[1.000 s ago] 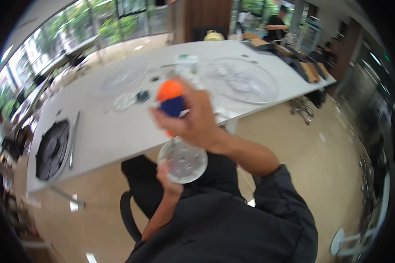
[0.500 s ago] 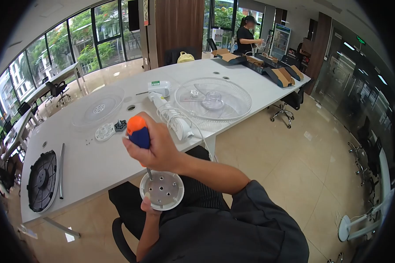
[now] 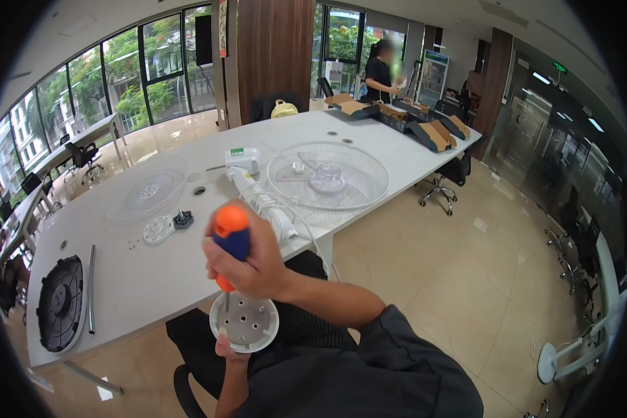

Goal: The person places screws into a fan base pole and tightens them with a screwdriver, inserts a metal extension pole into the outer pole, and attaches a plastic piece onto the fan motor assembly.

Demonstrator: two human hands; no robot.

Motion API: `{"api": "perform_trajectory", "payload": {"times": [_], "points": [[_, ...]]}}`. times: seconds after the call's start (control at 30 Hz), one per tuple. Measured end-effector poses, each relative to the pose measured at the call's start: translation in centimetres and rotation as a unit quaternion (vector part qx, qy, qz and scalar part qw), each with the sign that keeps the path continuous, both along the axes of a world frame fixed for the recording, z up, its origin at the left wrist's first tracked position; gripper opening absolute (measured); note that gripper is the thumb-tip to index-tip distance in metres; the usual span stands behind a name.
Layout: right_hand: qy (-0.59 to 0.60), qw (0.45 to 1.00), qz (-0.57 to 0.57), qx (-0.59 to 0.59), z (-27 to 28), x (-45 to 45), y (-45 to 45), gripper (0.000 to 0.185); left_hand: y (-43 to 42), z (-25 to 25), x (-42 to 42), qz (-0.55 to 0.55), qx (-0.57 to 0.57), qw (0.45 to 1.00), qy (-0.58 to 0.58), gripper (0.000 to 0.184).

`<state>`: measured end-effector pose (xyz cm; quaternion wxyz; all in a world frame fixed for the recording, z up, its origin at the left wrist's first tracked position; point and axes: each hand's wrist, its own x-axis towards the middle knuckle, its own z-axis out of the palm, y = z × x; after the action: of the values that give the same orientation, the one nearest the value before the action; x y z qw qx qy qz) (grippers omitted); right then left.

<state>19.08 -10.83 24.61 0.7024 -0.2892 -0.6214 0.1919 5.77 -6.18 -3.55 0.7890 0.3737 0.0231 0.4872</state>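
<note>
My right hand is wrapped round the orange and blue handle of a screwdriver. Its metal shaft points down to the left part of a round white disc with several holes; whether the tip sits in a hole is too small to tell. My left hand grips the disc's lower left rim, thumb on top. Beyond my right hand, a white fan body with a coiled cable lies on the table. Small screws lie near a white round part and a black knob.
A black round base and a metal tube lie at the table's left. Clear fan blades in a grille and another grille lie farther back. Open boxes stand at the far right, with a person behind.
The view has shifted and sharpened. My right hand has come down with the screwdriver toward the disc since the first frame, and its shaft now stands more upright. Both hands keep their holds.
</note>
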Motion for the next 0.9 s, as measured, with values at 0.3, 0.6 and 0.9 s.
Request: {"api": "perform_trajectory", "payload": {"times": [0.3, 0.6, 0.9], "points": [[-0.028, 0.997, 0.045, -0.048, -0.7, -0.9, -3.4, 0.016, -1.0, 6.4, 1.3, 0.06, 0.131, 0.988, 0.051, 0.079], [-0.037, 0.999, 0.005, -0.016, -1.1, -1.1, -3.0, 0.016, -1.5, 7.7, 1.2, 0.061, 0.147, 0.985, 0.071, 0.079], [0.003, 0.995, 0.044, -0.086, -1.1, -1.3, -2.2, 0.015, -1.1, 6.7, 1.2, 0.084, 0.126, 0.985, 0.081, 0.077]]}}
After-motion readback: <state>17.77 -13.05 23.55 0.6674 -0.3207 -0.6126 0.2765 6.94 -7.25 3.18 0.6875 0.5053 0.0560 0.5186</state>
